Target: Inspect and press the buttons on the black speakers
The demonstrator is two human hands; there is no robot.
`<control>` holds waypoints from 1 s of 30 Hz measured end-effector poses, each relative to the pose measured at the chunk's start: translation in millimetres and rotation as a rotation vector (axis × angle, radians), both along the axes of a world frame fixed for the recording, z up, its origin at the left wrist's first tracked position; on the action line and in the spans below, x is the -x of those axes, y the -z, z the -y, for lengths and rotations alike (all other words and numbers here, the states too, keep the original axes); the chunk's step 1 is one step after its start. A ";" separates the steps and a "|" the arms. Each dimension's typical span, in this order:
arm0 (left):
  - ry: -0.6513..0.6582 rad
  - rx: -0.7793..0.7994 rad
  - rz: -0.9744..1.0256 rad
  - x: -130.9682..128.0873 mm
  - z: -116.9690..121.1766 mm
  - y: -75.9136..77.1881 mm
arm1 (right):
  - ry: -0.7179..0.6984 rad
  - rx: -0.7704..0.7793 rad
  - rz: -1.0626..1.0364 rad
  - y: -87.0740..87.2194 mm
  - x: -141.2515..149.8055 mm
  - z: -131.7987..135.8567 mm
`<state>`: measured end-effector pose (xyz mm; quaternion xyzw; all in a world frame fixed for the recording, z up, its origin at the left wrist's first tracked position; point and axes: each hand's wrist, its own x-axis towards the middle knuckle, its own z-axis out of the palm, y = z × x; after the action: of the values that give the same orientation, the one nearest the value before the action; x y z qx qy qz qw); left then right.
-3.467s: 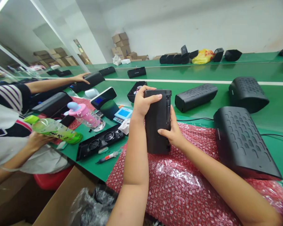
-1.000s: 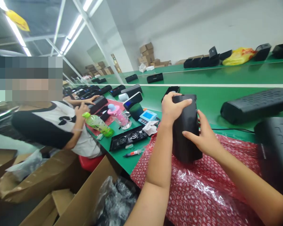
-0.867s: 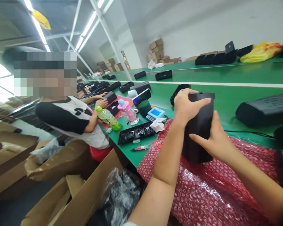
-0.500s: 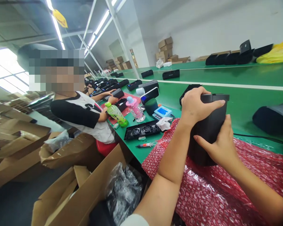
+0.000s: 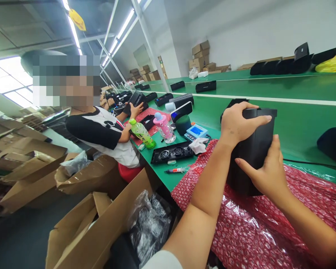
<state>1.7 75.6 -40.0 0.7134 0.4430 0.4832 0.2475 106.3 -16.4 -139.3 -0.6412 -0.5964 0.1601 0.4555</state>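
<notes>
Black casing rests roughly upright on red bubble wrap; your left hand curls over its top, your right hand grips its side, both part-closed. One open cardboard box holds clear plastic; the green bottle's lettering is unclear.

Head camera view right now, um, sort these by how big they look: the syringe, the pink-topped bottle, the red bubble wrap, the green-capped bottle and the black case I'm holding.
1. Red bubble wrap
2. Black case
3. Green-capped bottle and pink-topped bottle, too alike to rank
4. Syringe
</notes>
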 end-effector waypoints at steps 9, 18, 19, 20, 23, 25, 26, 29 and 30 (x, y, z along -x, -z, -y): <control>-0.006 -0.017 -0.001 -1.8 -0.7 0.3 | 0.010 -0.009 0.023 -1.4 2.5 4.0; 0.041 -0.009 0.027 -2.5 -1.6 2.2 | -0.005 0.025 -0.017 -4.4 6.1 10.8; 0.059 -0.010 0.034 -2.0 -2.3 2.5 | -0.005 0.020 -0.019 -5.0 6.9 11.6; 0.077 -0.009 0.041 -1.2 -3.1 2.8 | -0.004 0.013 -0.019 -6.0 7.1 12.1; 0.109 0.014 0.072 2.7 -6.7 4.0 | -0.023 -0.019 -0.061 -12.3 2.8 9.9; 0.126 0.049 0.107 6.2 -9.8 5.4 | -0.038 0.016 -0.221 -18.1 -4.1 4.6; 0.143 0.068 0.127 8.0 -11.3 6.1 | -0.045 0.046 -0.331 -20.8 -8.0 1.2; 0.234 0.110 0.191 12.6 -14.3 7.4 | -0.053 0.094 -0.563 -26.0 -17.5 -8.1; 0.268 0.118 0.212 13.7 -14.4 7.4 | -0.061 0.080 -0.594 -26.9 -19.0 -10.0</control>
<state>-11.9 90.0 -47.4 0.6955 0.3429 0.4915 0.3965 125.3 -6.4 -112.4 -0.5657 -0.4492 0.3775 0.5794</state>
